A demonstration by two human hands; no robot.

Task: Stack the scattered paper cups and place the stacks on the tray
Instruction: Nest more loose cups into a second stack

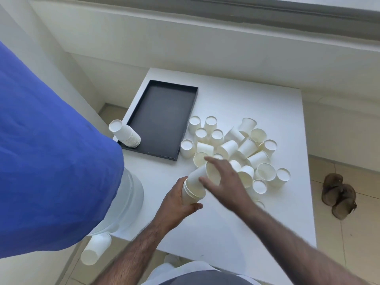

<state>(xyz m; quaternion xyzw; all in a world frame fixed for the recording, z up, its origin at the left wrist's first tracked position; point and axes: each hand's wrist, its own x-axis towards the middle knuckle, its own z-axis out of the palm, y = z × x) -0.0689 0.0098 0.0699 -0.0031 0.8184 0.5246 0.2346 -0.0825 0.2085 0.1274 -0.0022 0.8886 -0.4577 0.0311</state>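
My left hand (174, 204) grips a short stack of white paper cups (192, 194) above the table's middle. My right hand (226, 179) holds a single cup (202, 174) by its rim and has it tilted, its base in the top of that stack. Several loose white cups (236, 149) lie scattered right of the hands, some upright, some upside down, some on their sides. A black tray (162, 118) sits at the table's far left. A tall upside-down cup stack (125, 134) stands in its near-left corner.
A person in a blue garment (47, 153) stands close at the left, covering the white table's (246, 93) left edge. Another cup stack (95, 251) lies low at the left, below the table. Brown sandals (339, 194) rest on the floor at the right.
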